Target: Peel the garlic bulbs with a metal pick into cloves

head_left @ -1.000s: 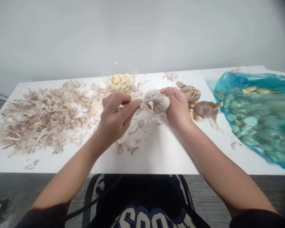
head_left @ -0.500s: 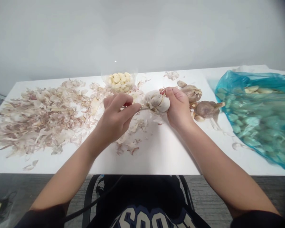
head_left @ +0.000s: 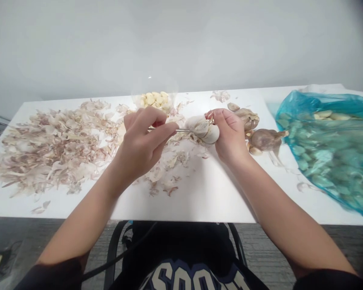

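Garlic bulb (head_left: 203,129) held just above the desk (head_left: 199,201), gripped in the right hand (head_left: 229,135), right fingers (head_left: 226,119) curled around it and pressed together. Left hand (head_left: 142,139) holds a thin metal pick (head_left: 184,130), left fingers (head_left: 160,131) pinching it; tip meets the bulb. Loose peel (head_left: 54,147) lies below and in a large pile leftward. Peeled cloves (head_left: 153,99) sit in a clear container (head_left: 156,86) beyond the hands. Whole bulbs (head_left: 264,139) lie rightward, beside a blue plastic bag (head_left: 326,149) of garlic.

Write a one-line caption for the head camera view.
Left hand holds a thin metal pick to a garlic bulb gripped by the right hand, among papery skins.
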`<state>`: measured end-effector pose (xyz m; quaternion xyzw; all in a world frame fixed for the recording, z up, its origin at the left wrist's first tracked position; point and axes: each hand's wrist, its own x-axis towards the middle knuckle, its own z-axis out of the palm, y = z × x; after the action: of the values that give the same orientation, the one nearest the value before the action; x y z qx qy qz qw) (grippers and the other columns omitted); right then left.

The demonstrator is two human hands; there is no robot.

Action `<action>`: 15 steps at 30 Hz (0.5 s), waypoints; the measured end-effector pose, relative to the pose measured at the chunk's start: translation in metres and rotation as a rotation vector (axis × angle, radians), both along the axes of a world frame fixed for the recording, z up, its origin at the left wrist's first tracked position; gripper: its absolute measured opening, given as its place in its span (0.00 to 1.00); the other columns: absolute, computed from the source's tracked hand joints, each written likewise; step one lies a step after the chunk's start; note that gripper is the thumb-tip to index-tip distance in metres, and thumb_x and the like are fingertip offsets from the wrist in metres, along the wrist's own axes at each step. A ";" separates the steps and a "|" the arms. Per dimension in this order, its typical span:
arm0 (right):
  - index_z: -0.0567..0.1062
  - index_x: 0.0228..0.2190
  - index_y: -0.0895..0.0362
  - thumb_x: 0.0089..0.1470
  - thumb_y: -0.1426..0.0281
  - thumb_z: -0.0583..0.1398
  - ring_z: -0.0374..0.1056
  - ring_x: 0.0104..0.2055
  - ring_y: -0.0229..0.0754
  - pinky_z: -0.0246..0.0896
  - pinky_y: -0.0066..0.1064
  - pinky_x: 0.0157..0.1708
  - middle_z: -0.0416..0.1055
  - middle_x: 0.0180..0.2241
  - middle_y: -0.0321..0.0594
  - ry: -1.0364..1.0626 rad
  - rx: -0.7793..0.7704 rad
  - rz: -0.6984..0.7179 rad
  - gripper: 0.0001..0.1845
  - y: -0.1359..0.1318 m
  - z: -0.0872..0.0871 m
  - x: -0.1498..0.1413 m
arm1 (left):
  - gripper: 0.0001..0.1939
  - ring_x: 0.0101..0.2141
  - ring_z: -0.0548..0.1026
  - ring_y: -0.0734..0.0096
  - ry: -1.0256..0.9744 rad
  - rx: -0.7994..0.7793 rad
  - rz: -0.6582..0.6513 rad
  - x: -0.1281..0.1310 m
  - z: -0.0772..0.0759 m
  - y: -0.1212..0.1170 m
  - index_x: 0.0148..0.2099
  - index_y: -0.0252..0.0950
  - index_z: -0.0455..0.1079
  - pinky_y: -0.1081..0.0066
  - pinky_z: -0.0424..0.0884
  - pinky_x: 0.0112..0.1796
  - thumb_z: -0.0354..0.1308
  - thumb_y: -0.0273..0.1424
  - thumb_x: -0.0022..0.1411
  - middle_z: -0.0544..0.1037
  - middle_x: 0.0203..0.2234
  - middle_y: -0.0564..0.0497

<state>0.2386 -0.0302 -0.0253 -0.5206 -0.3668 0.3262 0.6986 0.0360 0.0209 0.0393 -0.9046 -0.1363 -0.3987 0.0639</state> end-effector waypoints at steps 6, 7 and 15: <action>0.72 0.25 0.54 0.53 0.49 0.61 0.61 0.31 0.34 0.59 0.30 0.34 0.64 0.28 0.35 -0.016 -0.005 0.007 0.21 -0.001 0.002 0.000 | 0.05 0.31 0.66 0.75 0.001 -0.012 -0.019 -0.002 -0.003 0.001 0.38 0.39 0.71 0.69 0.62 0.32 0.56 0.24 0.65 0.66 0.30 0.53; 0.71 0.26 0.54 0.54 0.49 0.61 0.61 0.31 0.35 0.59 0.30 0.34 0.64 0.28 0.35 -0.027 -0.011 0.005 0.21 -0.001 0.002 0.000 | 0.05 0.31 0.66 0.75 0.000 -0.011 -0.012 -0.002 -0.003 0.001 0.38 0.39 0.71 0.69 0.63 0.32 0.56 0.25 0.65 0.66 0.30 0.53; 0.71 0.26 0.54 0.53 0.47 0.60 0.62 0.31 0.36 0.61 0.30 0.34 0.65 0.28 0.35 -0.038 -0.032 -0.013 0.23 -0.002 0.002 -0.001 | 0.06 0.31 0.67 0.74 -0.044 -0.085 0.014 0.000 -0.004 0.001 0.40 0.40 0.72 0.69 0.64 0.31 0.54 0.26 0.67 0.67 0.29 0.52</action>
<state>0.2380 -0.0317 -0.0233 -0.5404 -0.3714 0.3174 0.6850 0.0363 0.0220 0.0352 -0.8965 -0.1611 -0.4119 0.0250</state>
